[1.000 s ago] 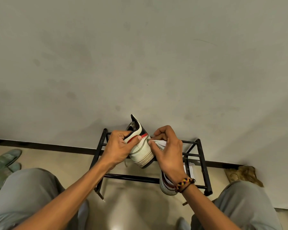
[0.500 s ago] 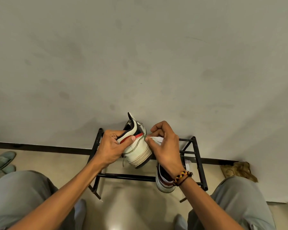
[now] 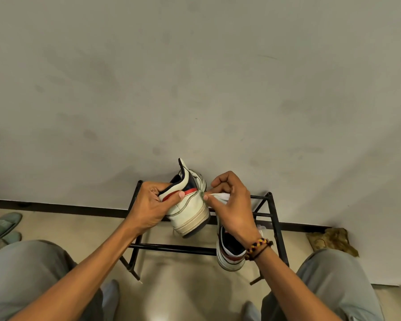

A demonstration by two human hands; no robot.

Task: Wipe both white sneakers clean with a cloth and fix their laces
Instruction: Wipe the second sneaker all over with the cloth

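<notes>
Left hand (image 3: 152, 205) grips the raised sneaker (image 3: 190, 209) by its heel, right hand (image 3: 232, 205) pinches the mostly hidden cloth (image 3: 220, 196) against it, second sneaker (image 3: 229, 256) half-covered on the rack (image 3: 277, 228).

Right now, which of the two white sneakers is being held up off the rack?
The sneaker gripped by the left hand; the other sneaker rests on the black rack.

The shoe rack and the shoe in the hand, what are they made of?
The shoe rack looks like metal painted black: thin straight bars with a slight shine. The held sneaker looks like smooth white leather or a fake kind, with stitched seams; I cannot tell which. Its thick sole looks like rubber, cream and scuffed.
</notes>
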